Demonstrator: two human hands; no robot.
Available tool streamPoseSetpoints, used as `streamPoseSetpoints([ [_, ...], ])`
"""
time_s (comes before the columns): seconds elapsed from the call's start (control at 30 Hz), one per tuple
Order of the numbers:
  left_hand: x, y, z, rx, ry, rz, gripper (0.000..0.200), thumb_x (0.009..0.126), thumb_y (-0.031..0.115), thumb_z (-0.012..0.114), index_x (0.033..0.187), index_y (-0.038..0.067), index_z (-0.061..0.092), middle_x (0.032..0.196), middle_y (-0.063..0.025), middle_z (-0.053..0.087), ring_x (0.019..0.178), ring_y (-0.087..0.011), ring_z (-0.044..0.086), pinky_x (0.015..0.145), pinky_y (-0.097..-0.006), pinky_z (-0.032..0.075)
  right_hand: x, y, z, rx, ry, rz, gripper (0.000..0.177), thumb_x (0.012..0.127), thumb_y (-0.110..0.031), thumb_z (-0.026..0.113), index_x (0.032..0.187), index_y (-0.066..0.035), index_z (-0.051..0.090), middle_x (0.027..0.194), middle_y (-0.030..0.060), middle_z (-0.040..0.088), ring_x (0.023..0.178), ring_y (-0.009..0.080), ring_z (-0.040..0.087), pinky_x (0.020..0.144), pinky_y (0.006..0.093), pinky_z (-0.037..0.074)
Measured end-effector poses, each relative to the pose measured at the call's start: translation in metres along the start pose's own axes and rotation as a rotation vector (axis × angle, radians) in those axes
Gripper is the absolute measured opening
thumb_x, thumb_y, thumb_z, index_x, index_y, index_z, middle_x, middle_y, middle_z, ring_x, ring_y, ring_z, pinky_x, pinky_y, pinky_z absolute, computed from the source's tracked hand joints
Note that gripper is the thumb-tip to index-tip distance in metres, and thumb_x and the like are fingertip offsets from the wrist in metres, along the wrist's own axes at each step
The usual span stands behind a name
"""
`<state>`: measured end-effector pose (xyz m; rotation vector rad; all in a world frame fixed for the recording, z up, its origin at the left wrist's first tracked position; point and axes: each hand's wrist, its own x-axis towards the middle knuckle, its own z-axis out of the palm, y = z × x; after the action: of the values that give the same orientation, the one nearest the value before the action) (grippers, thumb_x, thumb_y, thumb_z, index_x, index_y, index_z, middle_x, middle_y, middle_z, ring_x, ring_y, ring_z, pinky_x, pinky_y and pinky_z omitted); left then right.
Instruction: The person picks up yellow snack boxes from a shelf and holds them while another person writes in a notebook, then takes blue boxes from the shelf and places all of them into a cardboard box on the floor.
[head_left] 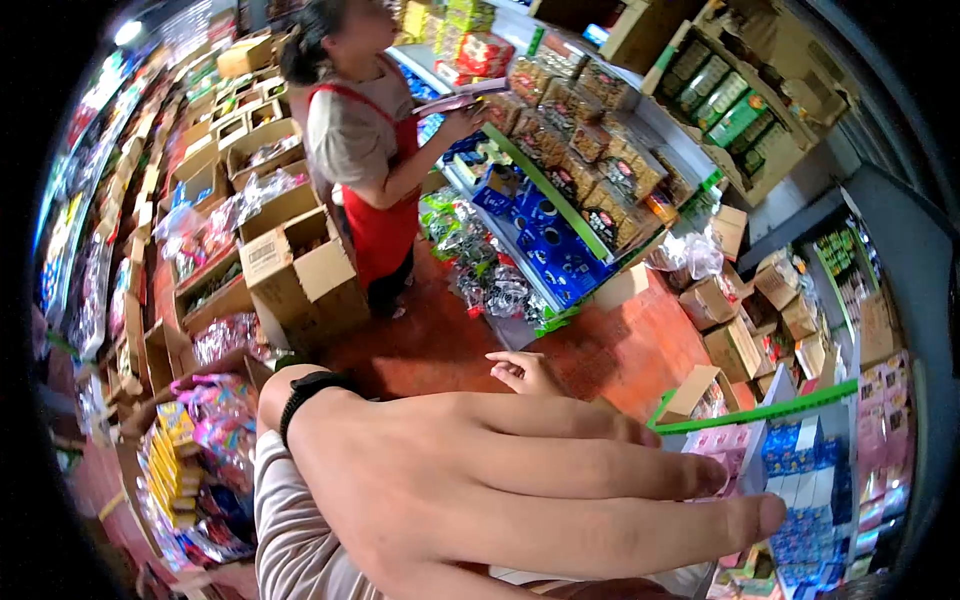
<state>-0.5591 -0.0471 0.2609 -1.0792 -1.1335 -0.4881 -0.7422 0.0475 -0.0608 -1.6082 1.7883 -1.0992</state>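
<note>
My left hand [430, 470] reaches in from the lower left, very large and close to the camera, its back facing up. Its fingers stretch to the right, apart, and no object shows in them. A black band [300, 400] circles the wrist above a light sleeve [290, 510]. Beyond it, over the red floor [430, 350], my right hand [525, 373] shows small, partly covered by the left. Its visible fingers point left, slightly bent and apart, holding nothing visible. Nearest to it are silvery bagged packets [485, 265] on the floor.
A person in a red apron [385, 220] stands ahead, holding a flat item [460, 98]. Open cartons [300, 265] line the left. Snack packs [570, 130] and blue packages [550, 235] fill a shelf ahead. More cartons [735, 345] and a green-edged shelf [760, 408] are right.
</note>
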Motion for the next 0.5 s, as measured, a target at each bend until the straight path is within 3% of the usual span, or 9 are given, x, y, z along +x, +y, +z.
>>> streamPoseSetpoints([
  [0.13,-0.003,-0.018,-0.005,-0.059,0.067,-0.006,0.026,0.093,0.021,0.071,0.113,0.005,0.073,0.115,-0.0209,0.074,0.086,-0.0283,0.074,0.068,-0.0315,0.060,0.006,-0.003,0.004,0.045,0.066,0.052,0.034,0.100,-0.013,0.068,0.133,-0.004,0.067,0.096,0.0077,0.076,0.075,0.0131,0.069,0.068,0.0319,0.056],
  [0.2,-0.005,-0.030,-0.027,-0.168,-0.076,-0.018,0.033,0.089,0.022,0.074,0.117,0.006,0.072,0.115,-0.0208,0.074,0.087,-0.0300,0.074,0.068,-0.0336,0.061,0.016,-0.022,-0.005,-0.072,0.106,0.033,0.035,0.100,-0.013,0.068,0.134,-0.006,0.067,0.102,0.0092,0.076,0.079,0.0151,0.070,0.071,0.0335,0.058],
  [0.23,0.016,-0.043,-0.065,-0.323,-0.432,-0.090,0.035,0.089,0.027,0.075,0.118,0.007,0.073,0.120,-0.0220,0.072,0.094,-0.0346,0.074,0.073,-0.0356,0.062,0.021,-0.032,-0.012,-0.132,0.123,0.025,0.035,0.100,-0.013,0.067,0.134,-0.006,0.066,0.105,0.0099,0.075,0.081,0.0161,0.071,0.073,0.0343,0.058],
  [0.27,0.024,-0.046,-0.082,-0.336,-0.431,-0.077,0.035,0.089,0.027,0.075,0.118,0.007,0.073,0.120,-0.0220,0.072,0.094,-0.0346,0.074,0.073,-0.0356,0.062,0.027,-0.041,-0.022,-0.193,0.143,0.014,0.035,0.100,-0.013,0.067,0.135,-0.007,0.066,0.107,0.0107,0.075,0.083,0.0171,0.072,0.074,0.0350,0.059],
  [0.33,0.030,-0.055,-0.107,-0.265,-0.628,-0.221,0.057,0.114,0.042,0.030,0.124,0.004,0.070,0.118,-0.0153,0.076,0.108,-0.0308,0.074,0.089,-0.0428,0.057,0.041,-0.069,-0.047,-0.319,0.188,-0.017,0.036,0.100,-0.013,0.066,0.136,-0.008,0.066,0.113,0.0122,0.075,0.087,0.0191,0.073,0.077,0.0366,0.060],
  [0.37,0.024,-0.051,-0.121,-0.232,-0.592,-0.309,0.061,0.115,0.039,0.024,0.116,0.008,0.076,0.112,-0.0049,0.078,0.098,-0.0243,0.076,0.084,-0.0399,0.056,0.043,-0.089,-0.061,-0.304,0.211,0.074,0.040,0.099,-0.015,0.066,0.138,-0.009,0.063,0.132,0.0158,0.069,0.106,0.0271,0.073,0.093,0.0411,0.058],
  [0.43,0.013,-0.044,-0.140,-0.098,-0.412,-0.375,0.049,0.111,0.046,0.041,0.108,0.014,0.078,0.108,-0.0006,0.079,0.083,-0.0229,0.077,0.077,-0.0373,0.055,0.032,-0.132,-0.104,-0.560,0.392,0.001,0.051,0.097,-0.021,0.070,0.145,-0.007,0.057,0.148,0.0155,0.058,0.128,0.0286,0.063,0.105,0.0413,0.052],
  [0.47,-0.003,-0.039,-0.153,-0.139,-0.429,-0.365,0.049,0.111,0.046,0.041,0.108,0.014,0.078,0.108,-0.0006,0.079,0.083,-0.0229,0.077,0.077,-0.0373,0.055,0.022,-0.183,-0.116,-0.616,0.459,-0.023,0.057,0.097,-0.028,0.070,0.146,-0.002,0.053,0.149,0.0191,0.056,0.133,0.0307,0.059,0.109,0.0431,0.048],
  [0.5,-0.020,-0.036,-0.170,-0.163,-0.275,-0.290,0.053,0.102,0.058,0.047,0.120,0.015,0.072,0.127,-0.0023,0.066,0.105,-0.0262,0.063,0.088,-0.0422,0.050,0.010,-0.230,-0.128,-0.677,0.522,-0.043,0.065,0.097,-0.035,0.070,0.147,0.002,0.049,0.149,0.0227,0.054,0.137,0.0329,0.054,0.112,0.0449,0.044],
])
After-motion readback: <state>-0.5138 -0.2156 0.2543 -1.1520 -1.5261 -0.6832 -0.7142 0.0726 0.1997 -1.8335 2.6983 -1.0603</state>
